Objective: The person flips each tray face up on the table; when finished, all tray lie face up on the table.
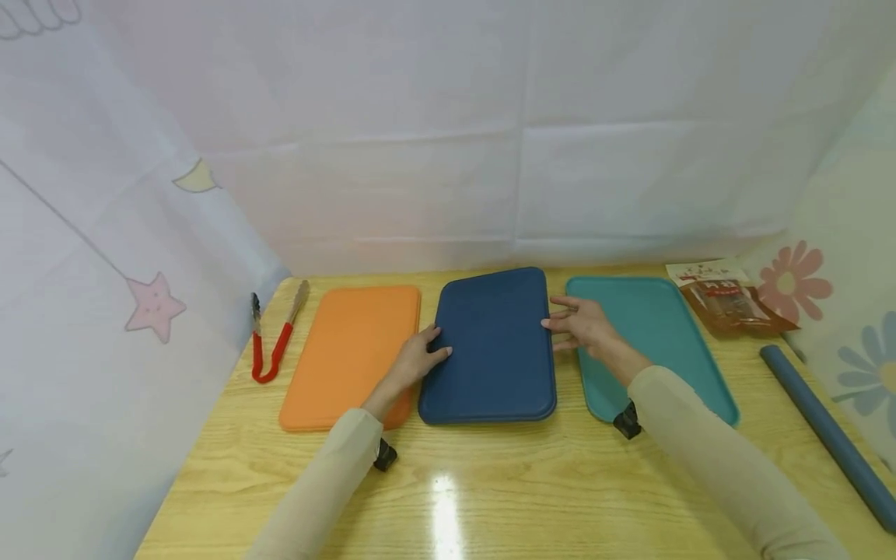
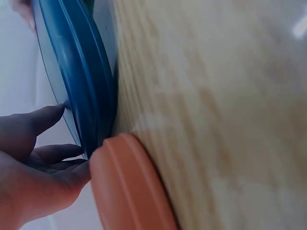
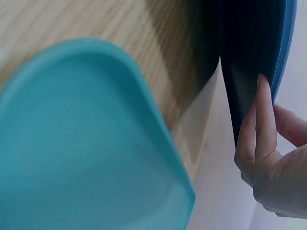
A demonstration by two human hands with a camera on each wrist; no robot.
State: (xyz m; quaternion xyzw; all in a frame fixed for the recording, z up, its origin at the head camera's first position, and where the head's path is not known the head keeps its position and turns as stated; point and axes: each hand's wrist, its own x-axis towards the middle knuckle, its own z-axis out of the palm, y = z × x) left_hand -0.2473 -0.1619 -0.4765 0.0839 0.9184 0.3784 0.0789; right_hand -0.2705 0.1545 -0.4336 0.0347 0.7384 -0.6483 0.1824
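Both hands hold a dark blue tray point(image 1: 490, 350) in the middle of the table, its smooth face up. My left hand point(image 1: 418, 358) grips the left edge, thumb on top; in the left wrist view its fingers point(image 2: 57, 152) reach the edge beside the orange tray point(image 2: 129, 187). My right hand point(image 1: 584, 325) pinches the right edge, with fingers point(image 3: 265, 120) on the underside and the thumb on the outer side in the right wrist view. That right edge is raised off the table. Left of the blue tray lies the orange tray, and on its right the teal tray point(image 1: 630, 334), partly covered by my right arm.
Red-handled tongs point(image 1: 269, 350) lie spread at the table's left edge. A brown and white food packet point(image 1: 731, 299) sits at the back right, near a dark blue-grey rod point(image 1: 826, 432). A patterned cloth point(image 1: 434, 140) hangs behind the wooden table point(image 1: 532, 490).
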